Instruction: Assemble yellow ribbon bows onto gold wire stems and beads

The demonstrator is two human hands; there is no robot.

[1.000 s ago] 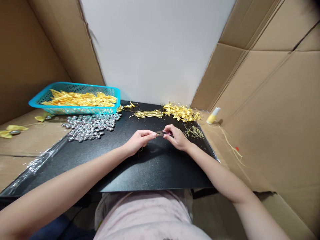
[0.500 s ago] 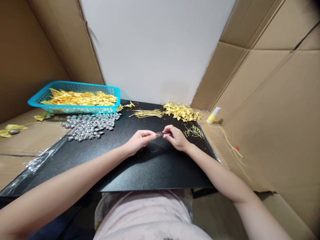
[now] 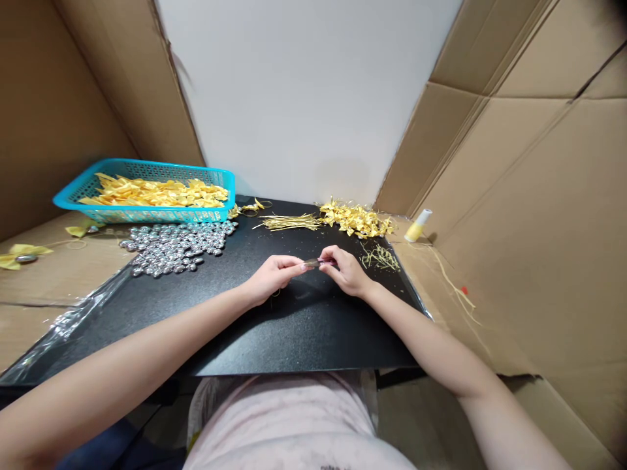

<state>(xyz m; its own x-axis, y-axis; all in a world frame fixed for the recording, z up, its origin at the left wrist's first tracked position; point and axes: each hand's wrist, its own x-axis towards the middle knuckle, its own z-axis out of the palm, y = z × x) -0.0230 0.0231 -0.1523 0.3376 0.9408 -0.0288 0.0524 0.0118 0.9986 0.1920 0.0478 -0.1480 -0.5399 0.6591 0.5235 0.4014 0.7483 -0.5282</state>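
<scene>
My left hand (image 3: 278, 277) is closed in a pinch over the middle of the black table. A thin gold cord (image 3: 277, 293) hangs in a loop below its fingers; whatever else the fingertips cover is hidden. Facing it, my right hand (image 3: 345, 271) is closed around a small metal cutting tool with a purplish handle (image 3: 327, 262), too small to name more exactly. The tool's dark metal tip (image 3: 310, 263) reaches to the left fingertips.
A blue basket (image 3: 161, 214) of yellow ribbon pieces stands back left, behind silver beads (image 3: 176, 247). Gold cords (image 3: 290, 222), finished-looking yellow bows (image 3: 356, 219) and cord scraps (image 3: 381, 258) lie behind and right. A yellow-and-white spool (image 3: 418, 226) stands on cardboard at right.
The metal tip between my hands has turned slightly and lies closer against the left fingertips. Both arms have stayed nearly in place.
</scene>
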